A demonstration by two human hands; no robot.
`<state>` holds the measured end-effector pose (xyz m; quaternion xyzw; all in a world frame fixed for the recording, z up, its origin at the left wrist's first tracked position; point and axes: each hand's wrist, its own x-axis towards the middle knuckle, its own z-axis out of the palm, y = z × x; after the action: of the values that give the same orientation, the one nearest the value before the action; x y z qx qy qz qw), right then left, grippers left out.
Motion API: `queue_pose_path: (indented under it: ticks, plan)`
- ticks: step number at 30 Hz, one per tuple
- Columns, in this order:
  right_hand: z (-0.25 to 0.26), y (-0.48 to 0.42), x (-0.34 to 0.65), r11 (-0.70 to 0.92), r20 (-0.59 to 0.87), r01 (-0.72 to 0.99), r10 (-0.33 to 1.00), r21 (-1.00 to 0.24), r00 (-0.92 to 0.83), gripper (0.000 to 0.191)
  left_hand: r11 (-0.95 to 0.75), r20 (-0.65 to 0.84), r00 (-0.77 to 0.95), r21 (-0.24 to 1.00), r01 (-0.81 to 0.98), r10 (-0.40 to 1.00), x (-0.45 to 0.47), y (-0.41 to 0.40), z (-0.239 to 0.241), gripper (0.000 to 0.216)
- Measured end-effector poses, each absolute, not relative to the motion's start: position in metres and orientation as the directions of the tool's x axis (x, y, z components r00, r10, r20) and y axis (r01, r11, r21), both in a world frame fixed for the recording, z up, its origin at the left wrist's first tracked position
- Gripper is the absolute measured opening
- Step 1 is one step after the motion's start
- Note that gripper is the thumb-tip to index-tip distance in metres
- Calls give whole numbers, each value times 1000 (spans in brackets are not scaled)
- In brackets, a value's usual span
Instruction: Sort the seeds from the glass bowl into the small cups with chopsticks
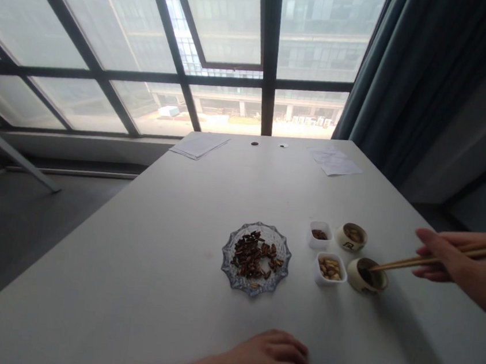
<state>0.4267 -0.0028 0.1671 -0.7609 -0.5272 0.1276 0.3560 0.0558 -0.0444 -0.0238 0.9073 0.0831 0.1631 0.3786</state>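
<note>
My right hand [463, 269] comes in from the right, closed round a pair of wooden chopsticks [417, 261]. Their tips dip into the nearer round cream cup [365, 276], which holds something dark. My left hand [271, 361] lies on the white table [151, 265] at the near edge, fingers curled loosely, nothing in it. A patterned glass plate [256, 257] of dark brown seeds sits at the middle. Right of it stand two small white square tubs: the far tub [320, 234] has dark bits, the near tub [330, 269] has pale nuts. A second cream cup [351, 236] stands behind.
Sheets of paper lie at the far left [199, 144] and far right [334, 161] of the table, with two small cable holes [254, 144] between them. Large windows fill the background. A dark curtain [410, 78] hangs at the right.
</note>
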Motion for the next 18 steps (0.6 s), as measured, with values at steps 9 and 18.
queue_pose_path:
  ticks: [9, 18]
  plan:
    - [188, 6, 390, -372, -48, 591, 871, -716, 489, 34, -702, 245, 934, 712, 9, 260, 56, -42, -29, 22]
    - [181, -11, 333, 134, 353, 637, 907, -759, 230, 34, -697, 273, 931, 716, -29, 241, 56, -40, -33, 26]
